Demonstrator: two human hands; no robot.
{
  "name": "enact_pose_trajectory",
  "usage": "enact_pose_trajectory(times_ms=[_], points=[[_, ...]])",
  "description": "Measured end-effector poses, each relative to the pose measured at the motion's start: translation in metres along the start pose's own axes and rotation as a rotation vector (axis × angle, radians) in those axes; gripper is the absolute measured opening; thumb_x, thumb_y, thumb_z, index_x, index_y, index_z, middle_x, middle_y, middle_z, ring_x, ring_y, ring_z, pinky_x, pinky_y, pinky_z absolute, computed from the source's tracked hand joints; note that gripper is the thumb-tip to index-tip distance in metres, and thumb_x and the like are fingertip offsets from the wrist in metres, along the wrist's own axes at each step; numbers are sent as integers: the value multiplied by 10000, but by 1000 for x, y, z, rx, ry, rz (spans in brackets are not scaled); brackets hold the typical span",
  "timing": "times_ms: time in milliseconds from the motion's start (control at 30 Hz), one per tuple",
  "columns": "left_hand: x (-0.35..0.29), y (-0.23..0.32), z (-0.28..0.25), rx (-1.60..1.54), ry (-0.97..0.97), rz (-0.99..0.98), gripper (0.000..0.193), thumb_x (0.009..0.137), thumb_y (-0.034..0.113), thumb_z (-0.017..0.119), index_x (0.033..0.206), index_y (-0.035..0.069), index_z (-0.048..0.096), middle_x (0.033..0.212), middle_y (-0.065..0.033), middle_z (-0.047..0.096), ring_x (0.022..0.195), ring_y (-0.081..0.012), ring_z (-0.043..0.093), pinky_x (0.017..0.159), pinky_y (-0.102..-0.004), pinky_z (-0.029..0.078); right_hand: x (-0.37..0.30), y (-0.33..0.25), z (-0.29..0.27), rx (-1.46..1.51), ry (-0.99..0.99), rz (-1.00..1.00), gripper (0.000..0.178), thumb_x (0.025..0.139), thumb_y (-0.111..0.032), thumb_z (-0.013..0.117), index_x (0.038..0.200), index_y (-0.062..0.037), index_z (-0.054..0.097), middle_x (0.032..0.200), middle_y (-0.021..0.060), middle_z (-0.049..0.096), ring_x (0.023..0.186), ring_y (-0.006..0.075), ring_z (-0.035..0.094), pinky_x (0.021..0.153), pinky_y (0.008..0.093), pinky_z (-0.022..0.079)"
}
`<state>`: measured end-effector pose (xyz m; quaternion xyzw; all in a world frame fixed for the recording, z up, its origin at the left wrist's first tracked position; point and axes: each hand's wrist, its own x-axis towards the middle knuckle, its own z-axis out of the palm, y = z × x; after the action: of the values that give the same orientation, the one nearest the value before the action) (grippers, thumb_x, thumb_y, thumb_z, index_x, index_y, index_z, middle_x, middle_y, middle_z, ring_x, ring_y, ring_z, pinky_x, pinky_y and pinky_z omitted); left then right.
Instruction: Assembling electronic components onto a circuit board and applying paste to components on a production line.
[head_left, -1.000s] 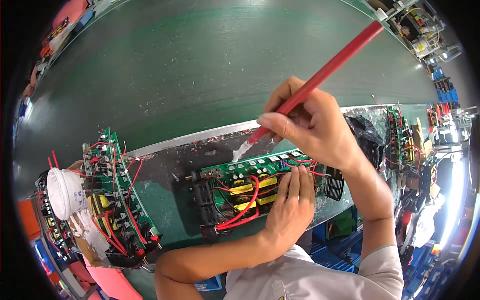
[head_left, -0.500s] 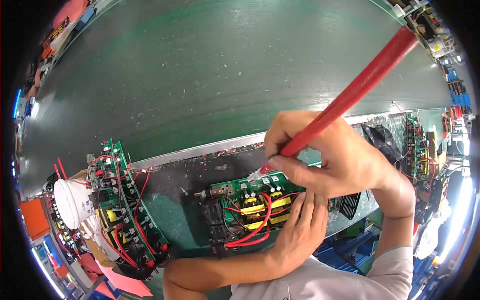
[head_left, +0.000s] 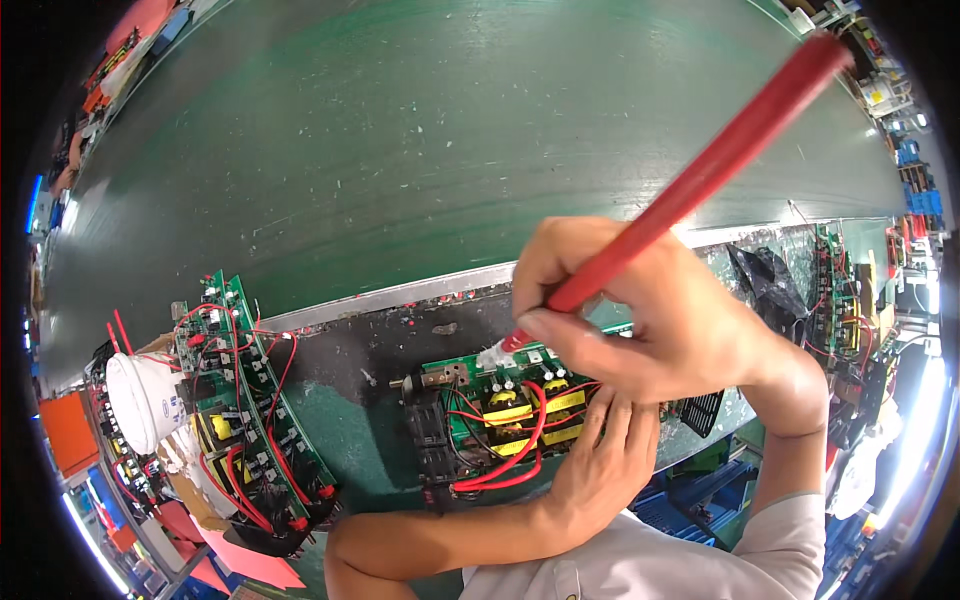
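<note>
My right hand (head_left: 655,320) is closed around a long red-handled brush (head_left: 700,180), its handle slanting up to the far right. The brush's whitish tip touches the far edge of a green circuit board (head_left: 462,432), near small upright metal-tabbed parts. On this board sit yellow-wrapped transformers (head_left: 508,416), thick red wires (head_left: 541,420) and a black fan-like block (head_left: 427,445) at its left end. My left hand (head_left: 605,470) lies with its fingers stretched out on the board's near right part. The board's right end is partly hidden under both hands.
At left, a white tub (head_left: 140,405) stands beside more wired circuit boards (head_left: 250,400). A metal strip (head_left: 400,297) runs between the near bench and the wide green surface (head_left: 450,150). Black plastic film (head_left: 770,280) and further boards (head_left: 828,300) lie right; blue bins (head_left: 700,505) sit below.
My right hand has moved a little to the left, carrying the brush tip along the board's far edge. My left hand has stayed in nearly the same place.
</note>
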<state>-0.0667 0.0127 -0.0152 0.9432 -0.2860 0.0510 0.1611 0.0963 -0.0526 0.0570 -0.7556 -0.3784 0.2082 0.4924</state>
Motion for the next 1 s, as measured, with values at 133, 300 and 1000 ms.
enact_pose_trajectory(times_ms=[133, 300, 1000], points=[[-3, 4, 3, -7, -41, 17, 404, 796, 152, 629, 1160, -20, 671, 1166, -127, 597, 1128, -290, 568, 990, -420, 467, 2, 2, 7, -50, -30, -53, 109, 862, -18, 676, 942, -4, 603, 867, 100, 626, 782, 225, 633, 685, 328, 506], [-7, 8, 8, -49, -48, 10, 401, 799, 151, 626, 1156, -27, 667, 1194, -141, 594, 1133, -294, 565, 991, -421, 468, -5, -8, 4, 56, -34, -7, 84, 888, -13, 655, 950, 11, 603, 873, 91, 622, 797, 192, 630, 712, 317, 511], [-2, 3, 3, 3, -103, 39, 473, 841, 173, 547, 1226, -95, 611, 1280, -238, 588, 1247, -375, 533, 1127, -472, 392, -36, -18, -5, 94, 177, 40, 123, 947, -39, 633, 1009, 54, 582, 970, 94, 621, 866, 143, 623, 745, 266, 511]])
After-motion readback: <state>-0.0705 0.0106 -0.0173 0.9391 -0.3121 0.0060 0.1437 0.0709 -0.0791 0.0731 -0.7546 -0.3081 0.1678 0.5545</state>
